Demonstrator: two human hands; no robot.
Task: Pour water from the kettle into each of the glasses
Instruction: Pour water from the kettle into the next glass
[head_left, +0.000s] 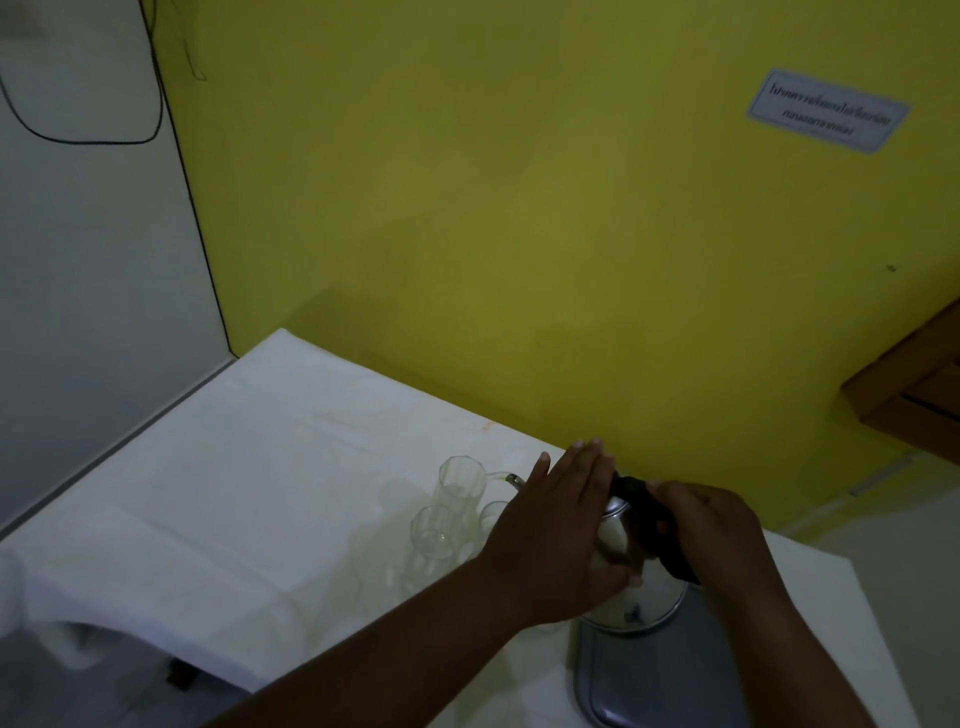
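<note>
A steel kettle (641, 597) with a black handle is tipped to the left over a group of clear glasses. Its thin spout (511, 480) reaches the rim of the far glass (460, 486), and a faint stream runs into it. A second glass (436, 530) stands in front of that one. A third glass (493, 514) is half hidden behind my left hand. My right hand (711, 530) is closed around the black handle. My left hand (561, 525) lies flat on the kettle's lid and side, fingers stretched out.
The glasses stand on a table under a white cloth (234, 493), pushed against a yellow wall. A grey metal tray (660, 680) lies beneath the kettle near the front edge. A wooden cabinet corner (909, 389) juts in at the right.
</note>
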